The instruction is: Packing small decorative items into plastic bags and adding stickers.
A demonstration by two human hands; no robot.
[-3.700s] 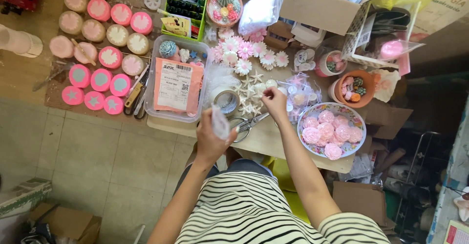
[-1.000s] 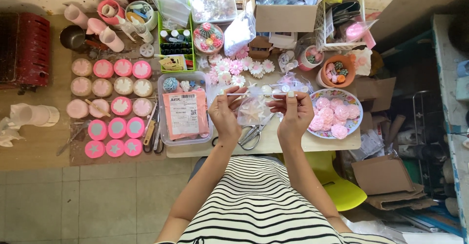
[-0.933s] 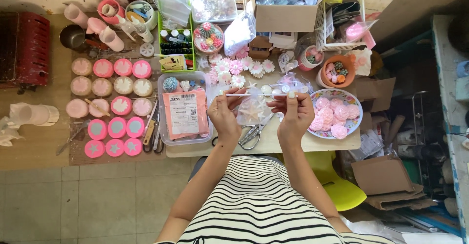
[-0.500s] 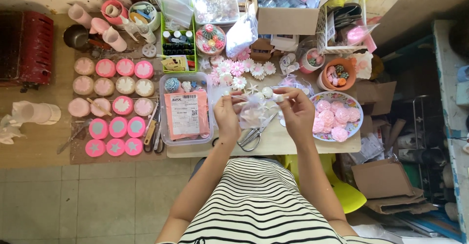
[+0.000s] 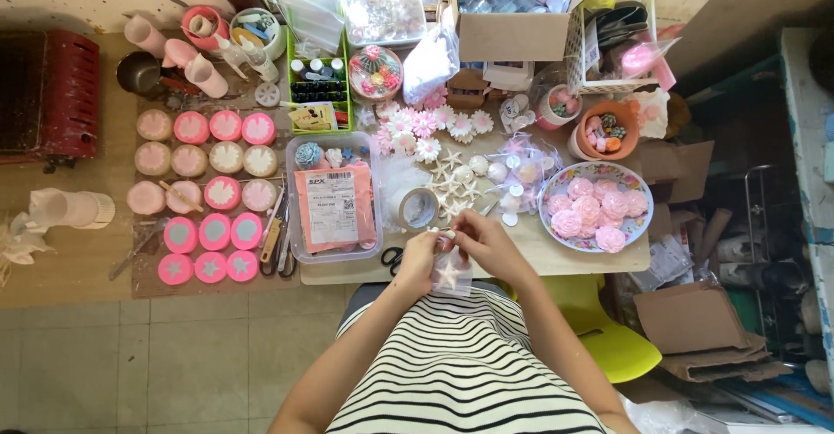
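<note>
My left hand (image 5: pixel 420 260) and my right hand (image 5: pixel 479 239) meet just off the near edge of the work table (image 5: pixel 565 258), above my striped top. Together they pinch the top of a small clear plastic bag (image 5: pixel 452 274) that hangs between them, with a white star-shaped piece inside. Behind the hands on the table lie several more white stars (image 5: pixel 455 182), a roll of tape (image 5: pixel 420 207) and black scissors (image 5: pixel 392 258).
A patterned plate of pink flower shapes (image 5: pixel 594 206) sits to the right. A clear tub with a pink packet (image 5: pixel 334 210) is at left, beside rows of pink and cream round moulds (image 5: pixel 208 194). Cardboard boxes (image 5: pixel 514 15), bottles and cups crowd the far side.
My hands drew back from over the table to its near edge and came close together. The clear bag now hangs between them with a star inside.
</note>
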